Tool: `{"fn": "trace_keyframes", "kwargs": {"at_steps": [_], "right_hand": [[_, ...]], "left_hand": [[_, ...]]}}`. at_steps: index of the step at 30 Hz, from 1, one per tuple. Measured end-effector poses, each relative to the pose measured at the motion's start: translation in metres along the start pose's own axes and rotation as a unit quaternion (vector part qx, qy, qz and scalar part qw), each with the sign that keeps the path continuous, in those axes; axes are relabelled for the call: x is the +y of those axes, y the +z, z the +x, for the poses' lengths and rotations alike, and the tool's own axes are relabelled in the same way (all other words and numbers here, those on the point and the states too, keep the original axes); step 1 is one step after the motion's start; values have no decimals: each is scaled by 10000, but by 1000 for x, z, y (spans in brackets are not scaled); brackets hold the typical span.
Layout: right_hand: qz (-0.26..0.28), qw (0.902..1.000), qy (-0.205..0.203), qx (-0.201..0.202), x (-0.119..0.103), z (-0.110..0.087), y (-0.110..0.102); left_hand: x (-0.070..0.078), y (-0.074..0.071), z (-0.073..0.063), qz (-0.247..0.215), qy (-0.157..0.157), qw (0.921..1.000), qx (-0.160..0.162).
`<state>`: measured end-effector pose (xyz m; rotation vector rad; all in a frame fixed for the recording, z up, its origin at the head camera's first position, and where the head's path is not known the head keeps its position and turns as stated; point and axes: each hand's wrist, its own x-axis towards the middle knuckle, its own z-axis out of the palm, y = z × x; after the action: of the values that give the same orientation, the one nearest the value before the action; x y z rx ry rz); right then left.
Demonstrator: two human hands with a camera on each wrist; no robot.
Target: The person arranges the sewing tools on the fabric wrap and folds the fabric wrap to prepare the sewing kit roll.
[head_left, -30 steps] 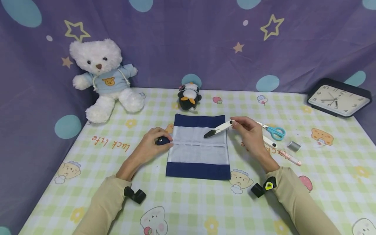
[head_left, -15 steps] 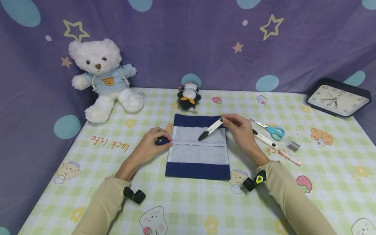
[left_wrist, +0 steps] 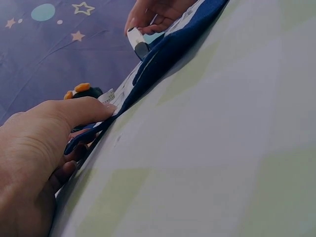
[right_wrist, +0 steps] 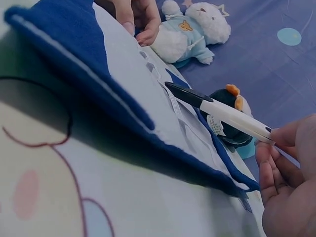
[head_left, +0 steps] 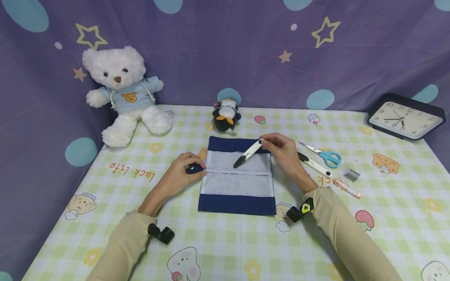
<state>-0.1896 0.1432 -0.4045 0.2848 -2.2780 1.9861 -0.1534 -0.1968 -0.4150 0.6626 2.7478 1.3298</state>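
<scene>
A navy fabric case (head_left: 237, 204) with a pale lining (head_left: 237, 185) lies unfolded in the middle of the table. A light elastic band (right_wrist: 173, 98) with loops runs across the lining. At the case's left edge, my left hand (head_left: 177, 171) pinches its navy snap tab (head_left: 194, 168) between thumb and fingers. My right hand (head_left: 284, 152) pinches the white end of a slim white tool (head_left: 252, 150) with a black tip. The tool slants over the lining, its black tip (right_wrist: 183, 92) close to the elastic band in the right wrist view.
Right of the case lie a similar white-and-black tool (head_left: 316, 166), blue-handled scissors (head_left: 328, 158), a grey thread spool (head_left: 352, 174) and a small pink-and-white stick (head_left: 347, 189). A penguin toy (head_left: 226, 116), white teddy bear (head_left: 128, 95) and black clock (head_left: 406, 117) stand behind.
My right hand has moved left over the case, taking the white tool with it, its tip lower and nearer the band. My left hand has stayed at the tab.
</scene>
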Motion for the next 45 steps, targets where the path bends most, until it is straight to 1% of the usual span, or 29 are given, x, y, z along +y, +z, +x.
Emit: {"fn": "trace_keyframes", "kwargs": {"at_steps": [8,16,23,29,40,45], "right_hand": [[16,9995,34,-325,0,4,4],[-381,9969,179,-669,-3,11,7],[-492,9941,192,-943,-8,17,11],[-717,9895,188,-1241,-11,19,16],[-798,9861,31,-1455,-9,22,27],[-781,9849,81,-1543,-10,21,30]], "left_hand": [[0,0,0,-6,-32,10000,4],[0,0,0,11,-59,10000,11],[1,0,-1,-3,-87,10000,-2],[1,0,0,-19,-70,10000,2],[2,0,-1,-10,-89,10000,-21],[2,0,0,-4,-45,10000,-11]]}}
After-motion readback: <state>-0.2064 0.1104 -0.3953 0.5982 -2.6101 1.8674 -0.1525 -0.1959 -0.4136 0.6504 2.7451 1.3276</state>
